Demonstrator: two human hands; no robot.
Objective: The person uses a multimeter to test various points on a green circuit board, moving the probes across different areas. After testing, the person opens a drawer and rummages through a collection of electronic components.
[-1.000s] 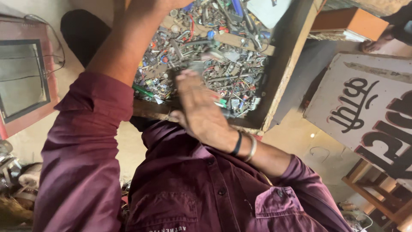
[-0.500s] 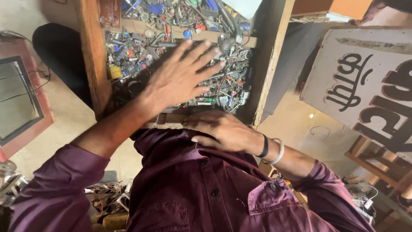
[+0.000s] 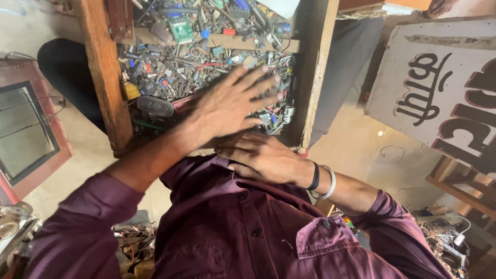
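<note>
My left hand [image 3: 235, 103] hovers palm down with its fingers spread over a wooden drawer [image 3: 106, 88]. The drawer is full of small electronic parts, wires and screws [image 3: 181, 67]. Nothing shows in that hand. My right hand [image 3: 263, 157], with a black band and a silver bangle at the wrist, lies at the drawer's near edge against my maroon shirt [image 3: 243, 232]. Its fingertips are hidden under my left wrist, and I cannot see whether it grips anything.
A red-framed glass panel [image 3: 28, 137] lies on the floor at left. At right a white painted signboard [image 3: 439, 88] leans near wooden frames [image 3: 460, 181]. Loose wires and parts [image 3: 132, 248] lie by my knees on both sides.
My left hand has come down from the top of the view and spread over the parts. My right hand has dropped from above the drawer to its near edge.
</note>
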